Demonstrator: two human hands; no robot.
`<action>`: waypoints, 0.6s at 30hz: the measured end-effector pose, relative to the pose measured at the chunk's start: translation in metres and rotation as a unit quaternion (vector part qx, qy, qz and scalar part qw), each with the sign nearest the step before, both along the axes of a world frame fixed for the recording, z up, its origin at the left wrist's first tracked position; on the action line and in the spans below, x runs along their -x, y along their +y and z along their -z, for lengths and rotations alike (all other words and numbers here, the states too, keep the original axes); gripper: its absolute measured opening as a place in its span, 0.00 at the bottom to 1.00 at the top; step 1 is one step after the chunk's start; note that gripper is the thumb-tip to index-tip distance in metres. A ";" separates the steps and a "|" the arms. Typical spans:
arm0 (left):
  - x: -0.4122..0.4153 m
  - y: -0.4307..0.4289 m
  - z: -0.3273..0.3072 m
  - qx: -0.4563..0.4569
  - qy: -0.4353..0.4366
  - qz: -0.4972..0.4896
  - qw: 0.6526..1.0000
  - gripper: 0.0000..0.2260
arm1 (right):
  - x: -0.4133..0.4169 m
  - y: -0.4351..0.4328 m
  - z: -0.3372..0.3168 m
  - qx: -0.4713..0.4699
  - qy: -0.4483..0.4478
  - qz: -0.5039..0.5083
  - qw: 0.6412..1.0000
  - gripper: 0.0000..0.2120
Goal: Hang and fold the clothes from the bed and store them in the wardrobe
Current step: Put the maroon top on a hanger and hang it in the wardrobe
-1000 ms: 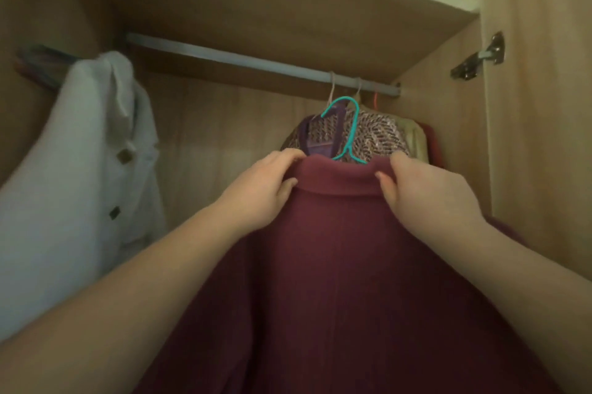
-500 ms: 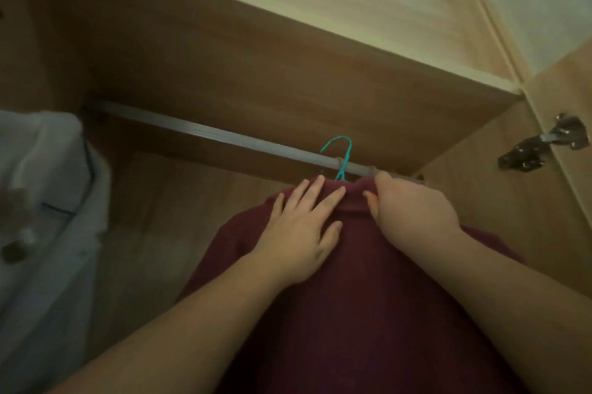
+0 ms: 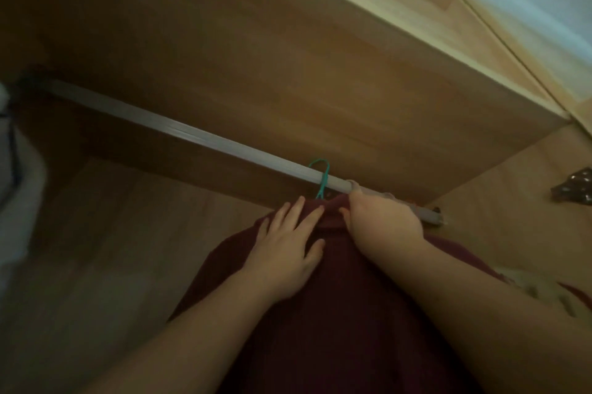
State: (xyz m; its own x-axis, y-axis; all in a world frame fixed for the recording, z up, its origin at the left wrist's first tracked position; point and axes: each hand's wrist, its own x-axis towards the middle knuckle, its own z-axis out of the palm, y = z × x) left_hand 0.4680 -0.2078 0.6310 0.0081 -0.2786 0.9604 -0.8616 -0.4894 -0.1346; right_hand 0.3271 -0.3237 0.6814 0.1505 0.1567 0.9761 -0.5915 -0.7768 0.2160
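Note:
A dark red garment (image 3: 336, 313) hangs inside the wardrobe on a teal hanger (image 3: 322, 179), whose hook sits over the silver rail (image 3: 179, 130). My left hand (image 3: 285, 252) lies flat on the garment's shoulder with the fingers spread and straight. My right hand (image 3: 381, 220) grips the garment's collar just below the rail, thumb pinching the cloth. The hanger's body is hidden under the cloth.
The wooden shelf (image 3: 288, 57) runs right above the rail. A white garment (image 3: 12, 201) hangs at the far left edge. A metal door hinge (image 3: 573, 190) sits on the right wall. Pale cloth (image 3: 538, 284) shows behind my right forearm.
The garment has gone up and its teal hook now sits over the rail. My left hand went from gripping the collar to lying flat. The view tilted upward.

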 end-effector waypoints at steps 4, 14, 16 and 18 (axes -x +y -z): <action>-0.018 0.004 0.012 0.030 0.012 0.031 0.999 0.31 | -0.016 0.012 0.006 -0.001 0.004 0.012 1.000 0.13; 0.035 0.004 0.039 -0.027 0.058 0.105 0.992 0.29 | 0.037 0.019 0.076 -0.010 0.050 0.124 0.991 0.29; 0.062 -0.002 0.057 -0.022 0.034 0.127 0.991 0.30 | 0.064 0.021 0.102 -0.016 0.078 0.140 0.987 0.31; 0.100 -0.010 0.083 -0.018 -0.005 0.159 0.987 0.30 | 0.101 0.020 0.129 -0.038 0.111 0.168 0.979 0.30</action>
